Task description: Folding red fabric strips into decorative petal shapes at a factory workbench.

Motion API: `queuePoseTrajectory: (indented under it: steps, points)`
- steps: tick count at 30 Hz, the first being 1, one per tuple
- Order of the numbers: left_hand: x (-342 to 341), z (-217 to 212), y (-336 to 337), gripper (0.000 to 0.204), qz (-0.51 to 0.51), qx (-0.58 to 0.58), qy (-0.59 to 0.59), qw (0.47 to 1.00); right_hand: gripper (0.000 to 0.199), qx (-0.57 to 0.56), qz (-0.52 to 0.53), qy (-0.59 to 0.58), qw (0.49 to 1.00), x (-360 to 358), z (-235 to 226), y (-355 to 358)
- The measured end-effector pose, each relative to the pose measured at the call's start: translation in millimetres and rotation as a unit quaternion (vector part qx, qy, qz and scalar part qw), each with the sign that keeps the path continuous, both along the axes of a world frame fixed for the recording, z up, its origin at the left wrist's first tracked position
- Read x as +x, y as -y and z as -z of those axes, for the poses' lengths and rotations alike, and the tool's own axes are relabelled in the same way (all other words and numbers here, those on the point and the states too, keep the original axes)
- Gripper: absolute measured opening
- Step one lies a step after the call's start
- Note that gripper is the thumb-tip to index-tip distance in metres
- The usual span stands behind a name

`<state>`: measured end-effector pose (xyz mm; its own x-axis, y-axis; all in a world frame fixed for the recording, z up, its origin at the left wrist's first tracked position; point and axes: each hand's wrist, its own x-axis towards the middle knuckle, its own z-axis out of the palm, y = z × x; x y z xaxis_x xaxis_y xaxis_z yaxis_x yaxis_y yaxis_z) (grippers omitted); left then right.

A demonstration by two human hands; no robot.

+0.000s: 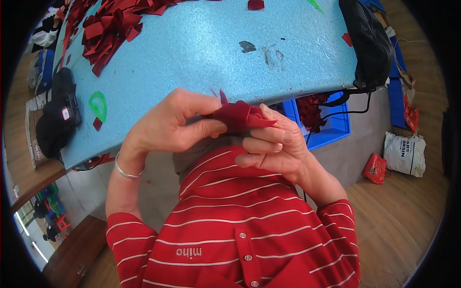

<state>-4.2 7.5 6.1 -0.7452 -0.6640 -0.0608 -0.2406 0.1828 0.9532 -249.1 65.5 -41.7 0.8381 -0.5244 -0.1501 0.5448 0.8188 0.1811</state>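
Observation:
A folded dark red fabric piece, shaped like a rose with layered petals, is held between both hands just over the table's near edge. My left hand pinches its left side between thumb and fingers; a silver bangle is on that wrist. On the other side, my right hand grips the edge of the petals with thumb and forefinger, its other fingers curled. A pointed strip of the fabric sticks up beside the left fingertips. The underside of the piece is hidden by the hands.
Red fabric pieces are heaped at the far left of the blue table. A green protractor-like piece and a black cap lie left; a black bag sits right. Below is a blue bin holding red pieces.

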Motion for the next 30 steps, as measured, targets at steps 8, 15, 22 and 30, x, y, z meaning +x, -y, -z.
queuePoseTrajectory:
  steps: [8, 15, 22, 30]
  points:
    - [-1, -8, 8, 0.018, 0.026, -0.032, 0.001, 0.999, 0.021, 0.012, 0.031, -0.01, 0.999, -2, 8, -2]
    - [-6, -16, 11, 0.018, 0.06, -0.223, 0.022, 0.973, 0.024, 0.002, -0.001, -0.057, 0.998, -10, -3, -1]
    - [0, -2, 4, 0.022, 0.101, -0.07, 0.007, 0.992, 0.022, -0.002, -0.018, 0.04, 0.999, -9, 3, 1]
    - [-3, -8, 0, 0.016, 0.142, -0.036, 0.027, 0.989, 0.01, -0.037, -0.014, -0.02, 0.999, -9, 1, -3]
